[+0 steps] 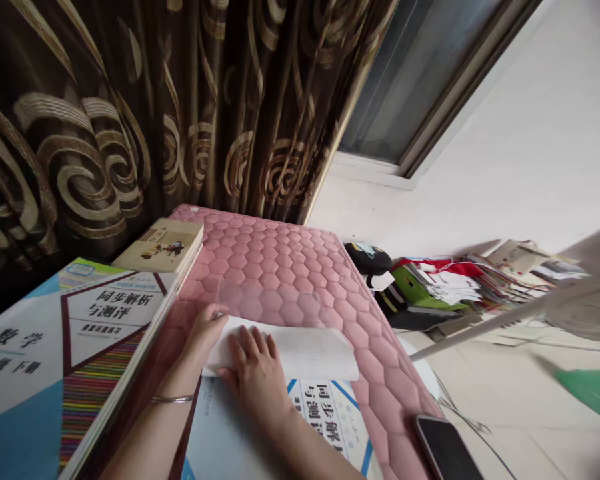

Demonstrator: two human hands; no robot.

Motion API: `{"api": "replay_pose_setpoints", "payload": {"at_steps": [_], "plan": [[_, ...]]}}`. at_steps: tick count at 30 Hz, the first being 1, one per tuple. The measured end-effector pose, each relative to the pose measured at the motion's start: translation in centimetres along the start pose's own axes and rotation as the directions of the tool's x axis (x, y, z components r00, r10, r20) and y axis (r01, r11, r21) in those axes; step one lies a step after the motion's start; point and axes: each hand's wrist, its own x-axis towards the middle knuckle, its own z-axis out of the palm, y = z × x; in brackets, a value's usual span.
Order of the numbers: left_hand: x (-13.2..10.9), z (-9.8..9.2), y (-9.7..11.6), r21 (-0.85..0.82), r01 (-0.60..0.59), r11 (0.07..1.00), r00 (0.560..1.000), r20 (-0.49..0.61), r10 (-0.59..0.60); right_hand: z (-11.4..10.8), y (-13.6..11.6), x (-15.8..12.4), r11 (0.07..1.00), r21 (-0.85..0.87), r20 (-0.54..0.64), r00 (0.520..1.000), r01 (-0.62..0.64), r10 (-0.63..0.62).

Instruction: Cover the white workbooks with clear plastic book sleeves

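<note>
A workbook [230,427] with a pale blue cover and large Chinese print lies on the pink quilted surface. Across its far end is a curled white sheet [310,350]. Beyond that, a clear plastic sheet [270,300] lies flat, its outline faint. My left hand [206,335], with a silver bangle on the wrist, pinches at the left corner where the plastic and white sheet meet; exactly which layers are between the fingers is hard to see. My right hand [256,370] rests palm down on the white sheet and workbook, fingers stretched out, gripping nothing.
A stack of workbooks [105,333] stands at the left, with smaller books [163,247] behind it. A phone [447,447] lies at the right front edge. Patterned curtains [205,120] hang behind. Bags, papers and a cable [480,427] are on the floor at right.
</note>
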Motion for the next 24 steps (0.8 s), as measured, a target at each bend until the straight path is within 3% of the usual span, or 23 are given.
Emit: {"api": "replay_pose_setpoints", "payload": {"at_steps": [5, 10, 17, 24], "plan": [[-0.1, -0.1, 0.5, 0.066, 0.066, 0.996, 0.998, 0.005, -0.066, -1.4, 1.2, 0.8, 0.992, 0.065, 0.017, 0.994, -0.112, 0.111], [0.0, 0.0, 0.3, 0.107, 0.082, 0.991, 0.997, 0.002, -0.083, -2.4, 3.0, 1.9, 0.962, -0.023, 0.04, 0.961, -0.273, 0.274], [0.3, 0.0, 0.0, 0.077, 0.083, 0.994, 0.997, -0.001, -0.083, -1.7, 3.6, 2.1, 0.957, -0.063, 0.01, 0.958, -0.284, 0.285], [0.0, 0.0, 0.5, 0.085, 0.051, 0.995, 0.999, -0.013, -0.051, -1.6, 3.6, 2.3, 0.954, -0.085, 0.052, 0.955, -0.287, 0.292]]}}
